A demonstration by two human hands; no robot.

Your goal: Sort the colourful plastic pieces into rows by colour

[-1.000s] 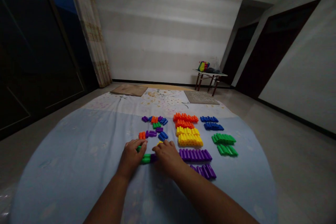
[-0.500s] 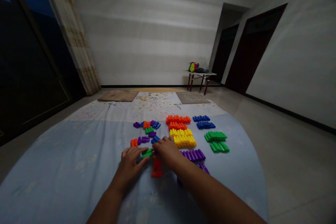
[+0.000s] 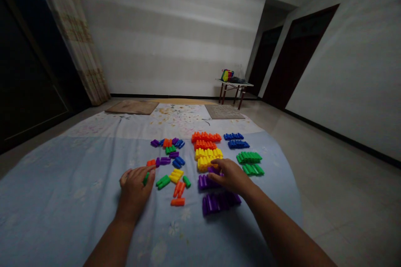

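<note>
Coloured plastic pegs lie on a pale blue sheet (image 3: 78, 200). My left hand (image 3: 135, 187) rests on the sheet with its fingers curled round a green peg (image 3: 145, 178). My right hand (image 3: 230, 176) lies over the nearer purple row (image 3: 205, 182), pinching a purple peg (image 3: 214, 170) at its fingertips. Between my hands lie loose green pegs (image 3: 163, 182), yellow pegs (image 3: 176, 175) and orange pegs (image 3: 178, 192). Sorted rows lie beyond: orange (image 3: 206, 137), yellow (image 3: 207, 154), blue (image 3: 233, 137), green (image 3: 249, 157), and a second purple row (image 3: 219, 202) close to me.
A loose mixed cluster of pegs (image 3: 167, 146) lies at the far left of the rows. Two mats (image 3: 131, 107) lie at the sheet's far edge. A small table (image 3: 233, 87) with a colourful bag stands by the wall. Dark doorways open at the right, a curtain hangs at the left.
My hands have parted: the right moved right onto the purple row, the left slid left with a green peg. The loose pegs between them now show. The view has shifted.
</note>
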